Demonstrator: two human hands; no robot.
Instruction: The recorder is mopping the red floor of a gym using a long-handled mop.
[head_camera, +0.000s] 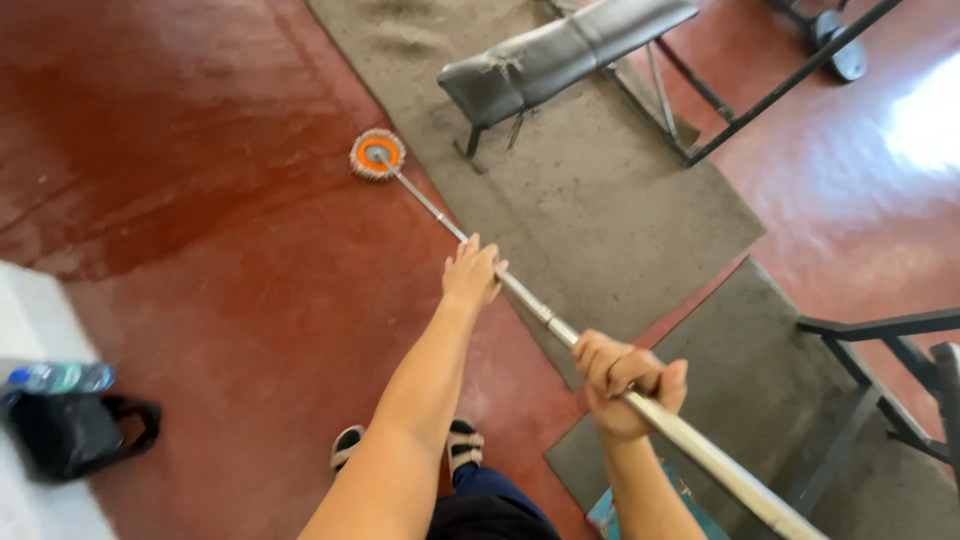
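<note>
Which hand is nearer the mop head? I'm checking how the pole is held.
Left. The left hand rests on the metal pole partway up from the round orange mop head. The right hand grips the pole higher up, farther from the head.

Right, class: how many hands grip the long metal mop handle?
2. The left hand grips the long metal mop handle farther down, toward the round orange mop head; the right hand grips it higher up.

This is a gym or weight room. A padded black workout bench (560, 55) on a metal frame stands on grey rubber mats (600, 200) laid over a red painted floor (200, 200), a weight plate (840, 45) lies at the far edge, and another dark metal frame (890, 370) stands at right.
</note>
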